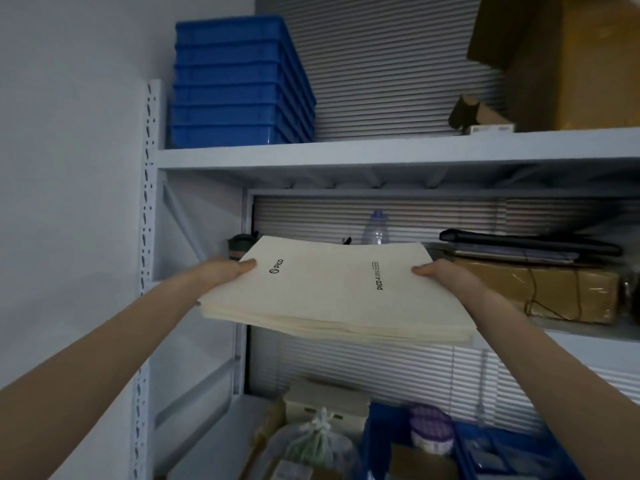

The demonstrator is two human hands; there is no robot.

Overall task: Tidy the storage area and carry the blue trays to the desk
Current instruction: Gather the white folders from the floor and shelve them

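A stack of several blue trays [235, 84] stands at the left end of the top shelf [346, 152], against the wall. Below it, in front of the middle shelf, I hold a flat pile of cream paper bags [332, 292] printed "PICO". My left hand [225, 271] grips the pile's left edge, thumb on top. My right hand [440, 275] grips its right edge the same way. The pile is level and hides most of the middle shelf's left part.
A brown cardboard box [533, 296] with dark flat items [530, 245] on it sits at the middle shelf's right. A clear bottle [375, 228] and a dark cup [239, 245] stand behind the bags. Large boxes [571, 60] fill the top right. The bottom shelf holds a blue bin [512, 452] and bags.
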